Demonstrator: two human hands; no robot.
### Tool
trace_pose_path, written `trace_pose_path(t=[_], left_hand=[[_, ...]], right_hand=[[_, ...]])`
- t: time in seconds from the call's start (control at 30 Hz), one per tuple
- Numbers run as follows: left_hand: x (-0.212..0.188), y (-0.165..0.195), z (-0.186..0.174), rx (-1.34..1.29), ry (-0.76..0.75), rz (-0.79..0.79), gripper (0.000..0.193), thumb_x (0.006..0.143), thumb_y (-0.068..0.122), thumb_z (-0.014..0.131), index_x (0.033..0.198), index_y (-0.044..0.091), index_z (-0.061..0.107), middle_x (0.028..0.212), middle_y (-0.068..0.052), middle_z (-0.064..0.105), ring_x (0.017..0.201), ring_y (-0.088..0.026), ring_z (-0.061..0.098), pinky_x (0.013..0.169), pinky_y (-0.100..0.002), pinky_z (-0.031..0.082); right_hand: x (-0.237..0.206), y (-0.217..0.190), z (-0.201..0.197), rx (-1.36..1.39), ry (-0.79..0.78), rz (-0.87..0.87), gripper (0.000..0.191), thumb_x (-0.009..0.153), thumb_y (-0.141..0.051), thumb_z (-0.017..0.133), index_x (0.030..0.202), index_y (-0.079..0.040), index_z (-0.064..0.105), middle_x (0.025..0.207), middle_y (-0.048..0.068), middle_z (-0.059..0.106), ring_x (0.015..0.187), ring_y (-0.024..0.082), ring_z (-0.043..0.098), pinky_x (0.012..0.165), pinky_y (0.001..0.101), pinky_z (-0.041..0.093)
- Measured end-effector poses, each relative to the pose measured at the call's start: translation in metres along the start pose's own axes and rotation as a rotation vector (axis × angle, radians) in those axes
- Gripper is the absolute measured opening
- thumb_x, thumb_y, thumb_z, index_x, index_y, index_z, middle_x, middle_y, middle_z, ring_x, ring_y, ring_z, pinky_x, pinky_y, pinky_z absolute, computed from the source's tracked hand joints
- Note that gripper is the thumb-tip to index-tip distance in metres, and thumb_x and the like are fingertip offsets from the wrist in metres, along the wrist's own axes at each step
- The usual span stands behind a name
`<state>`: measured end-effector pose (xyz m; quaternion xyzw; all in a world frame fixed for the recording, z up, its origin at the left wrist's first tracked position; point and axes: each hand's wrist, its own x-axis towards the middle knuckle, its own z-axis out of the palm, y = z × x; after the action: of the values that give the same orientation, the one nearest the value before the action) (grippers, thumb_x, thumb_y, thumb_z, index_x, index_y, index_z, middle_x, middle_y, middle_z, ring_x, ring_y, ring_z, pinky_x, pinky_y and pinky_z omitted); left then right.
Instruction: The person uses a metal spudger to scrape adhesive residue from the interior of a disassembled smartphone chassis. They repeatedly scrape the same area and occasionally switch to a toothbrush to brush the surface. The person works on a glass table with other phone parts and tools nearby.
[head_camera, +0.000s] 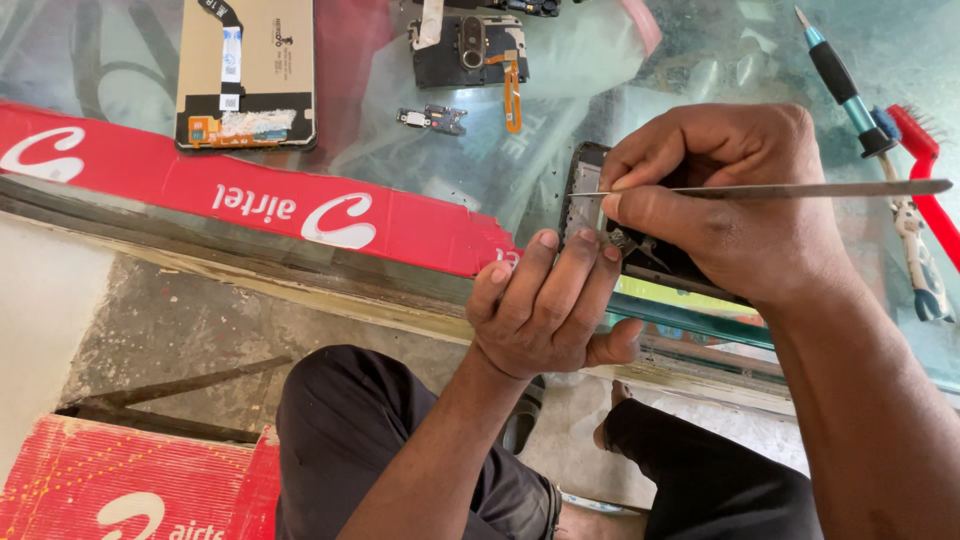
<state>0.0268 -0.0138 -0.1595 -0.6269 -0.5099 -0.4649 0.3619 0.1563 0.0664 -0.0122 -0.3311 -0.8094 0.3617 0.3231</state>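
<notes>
L hand (545, 305) braces phone frame (585, 195) at glass counter (700, 80) edge, fingers pressing down; R hand (715, 195) pinched shut on thin metal tweezers (820, 188). Judgement: keep frame pinned, tip low, light pressure nr connector.

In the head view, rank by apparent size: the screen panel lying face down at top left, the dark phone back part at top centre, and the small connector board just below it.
Largest to smallest as they look:
1. screen panel
2. phone back part, cut by the top edge, so its full extent is unsure
3. small connector board
</notes>
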Motion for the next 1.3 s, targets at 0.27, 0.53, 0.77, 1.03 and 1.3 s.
trace_pose_path(t=[0.27, 0.53, 0.77, 1.03, 1.3], left_hand=[[0.000, 0.000, -0.001, 0.005, 0.001, 0.008, 0.053, 0.108, 0.051, 0.031, 0.128, 0.019, 0.068, 0.128, 0.000, 0.063, 0.124, -0.019, 0.055, 0.120, -0.041, 0.025], [-0.001, 0.000, 0.003, 0.000, 0.018, -0.003, 0.052, 0.111, 0.055, 0.032, 0.126, 0.020, 0.068, 0.126, 0.001, 0.063, 0.125, -0.018, 0.054, 0.121, -0.041, 0.025], [-0.002, 0.000, 0.000, 0.002, 0.002, 0.003, 0.053, 0.108, 0.052, 0.031, 0.127, 0.019, 0.069, 0.128, -0.001, 0.063, 0.125, -0.019, 0.054, 0.120, -0.041, 0.025], [0.000, 0.000, 0.001, 0.007, 0.001, -0.003, 0.052, 0.110, 0.054, 0.033, 0.128, 0.020, 0.068, 0.128, 0.001, 0.063, 0.125, -0.018, 0.054, 0.120, -0.041, 0.026], [-0.003, 0.000, 0.002, 0.009, -0.002, 0.001, 0.053, 0.108, 0.052, 0.032, 0.128, 0.020, 0.068, 0.128, 0.001, 0.063, 0.125, -0.018, 0.054, 0.120, -0.041, 0.026]], right_hand=[[0.003, -0.004, 0.002, -0.118, 0.064, 0.005, 0.008, 0.089, 0.003, 0.077, 0.087, 0.001, 0.070, 0.095, 0.010, 0.076, 0.081, 0.008, 0.071, 0.072, 0.0227, 0.059], [0.004, -0.008, 0.002, -0.046, 0.070, 0.037, 0.007, 0.088, 0.003, 0.075, 0.084, 0.000, 0.070, 0.091, 0.008, 0.075, 0.073, 0.006, 0.065, 0.066, 0.0211, 0.054], [0.001, 0.000, 0.001, -0.098, 0.093, 0.065, 0.010, 0.090, 0.001, 0.077, 0.084, 0.000, 0.070, 0.092, 0.007, 0.076, 0.074, 0.005, 0.066, 0.064, 0.0214, 0.054], [0.001, 0.000, 0.002, -0.094, 0.101, 0.060, 0.010, 0.091, 0.001, 0.077, 0.085, 0.001, 0.069, 0.092, 0.008, 0.076, 0.075, 0.005, 0.065, 0.065, 0.0212, 0.054], [0.004, -0.005, 0.003, -0.062, 0.063, -0.016, 0.008, 0.093, 0.004, 0.075, 0.088, 0.002, 0.069, 0.095, 0.009, 0.076, 0.079, 0.005, 0.067, 0.071, 0.0208, 0.056]])
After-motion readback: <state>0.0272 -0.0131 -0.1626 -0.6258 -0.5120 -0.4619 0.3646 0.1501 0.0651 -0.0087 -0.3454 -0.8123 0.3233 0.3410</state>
